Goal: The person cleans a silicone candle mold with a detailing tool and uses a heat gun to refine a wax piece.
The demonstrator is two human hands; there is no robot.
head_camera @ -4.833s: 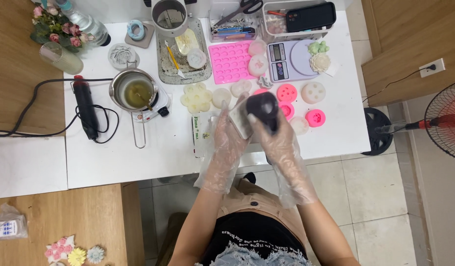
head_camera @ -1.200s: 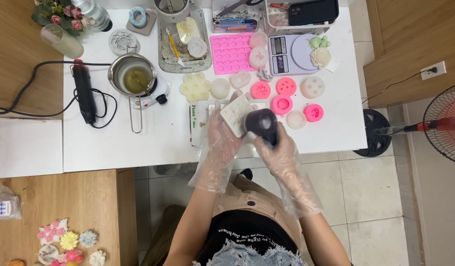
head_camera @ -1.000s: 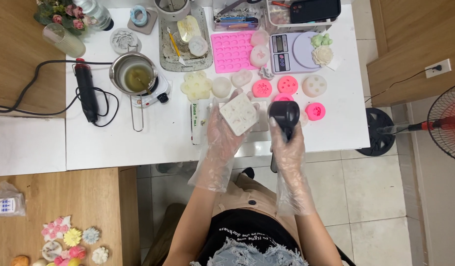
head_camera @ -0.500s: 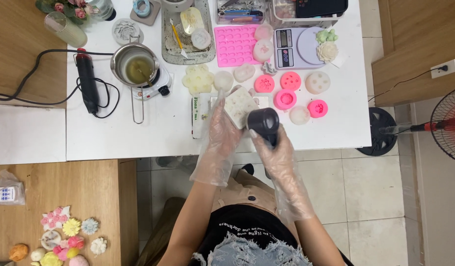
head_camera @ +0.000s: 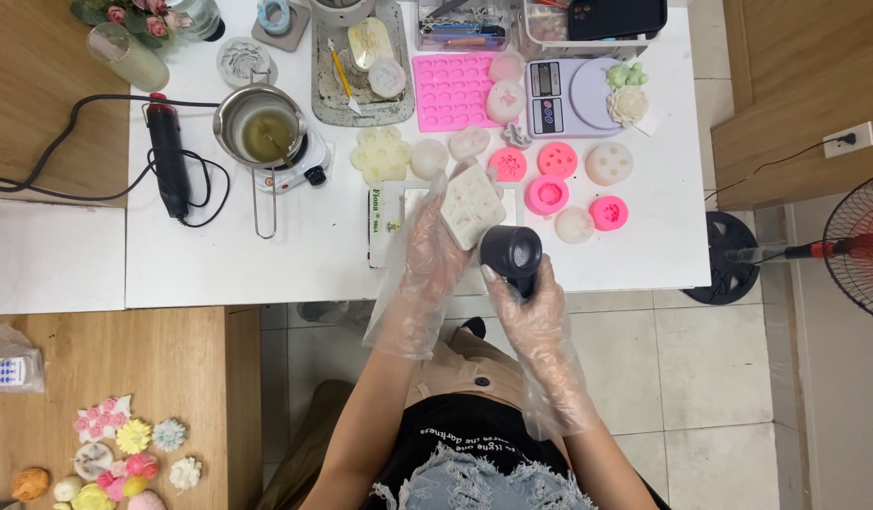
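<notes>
My left hand [head_camera: 425,260], in a clear plastic glove, holds a white square silicone mould [head_camera: 472,205] tilted, its cavity side facing up. My right hand [head_camera: 531,302], also gloved, grips a black hand-held blower [head_camera: 512,253] by its handle. Its round nozzle sits just below and to the right of the mould, close to it. Both hands are over the front edge of the white table [head_camera: 219,260].
Pink and white round moulds [head_camera: 548,194] lie right of my hands, near a pink tray mould [head_camera: 452,90] and a digital scale [head_camera: 564,94]. A metal pot [head_camera: 257,132] on a small hot plate and a black heat gun [head_camera: 169,170] stand left. A fan [head_camera: 856,247] is at the far right.
The blower has swung away from the mould and back beside it, ending slightly lower. The mould has tilted and shifted a little to the right in my left hand.
</notes>
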